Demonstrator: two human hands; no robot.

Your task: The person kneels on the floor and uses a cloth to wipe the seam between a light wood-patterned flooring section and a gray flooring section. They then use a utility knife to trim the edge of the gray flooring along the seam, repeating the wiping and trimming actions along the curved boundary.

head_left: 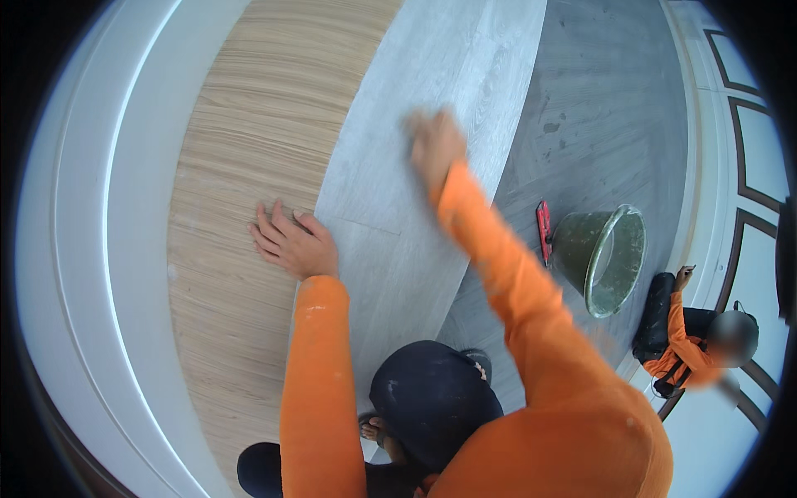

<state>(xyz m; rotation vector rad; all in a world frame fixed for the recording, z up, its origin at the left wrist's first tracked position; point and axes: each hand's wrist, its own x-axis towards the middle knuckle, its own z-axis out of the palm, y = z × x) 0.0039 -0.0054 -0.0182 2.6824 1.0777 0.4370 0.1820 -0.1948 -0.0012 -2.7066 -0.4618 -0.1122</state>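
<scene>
My left hand (295, 242) lies flat on the tan wood-grain flooring (257, 124), fingers spread and holding nothing. Its heel is by the edge where the tan meets the pale grey planks (390, 274). Farther forward and to the right, over those planks, is my right hand (437, 149). Motion smears its fingers, which look curled; whether anything is in them cannot be made out. A short cross seam between two grey planks shows between my hands.
Right of the planks is a dark grey floor (598, 124). On it are a slim red tool (544, 231), perhaps a utility knife, and a green bucket (577, 241). A person in orange (689, 340) sits by the right wall. A white wall (91, 249) curves along the left.
</scene>
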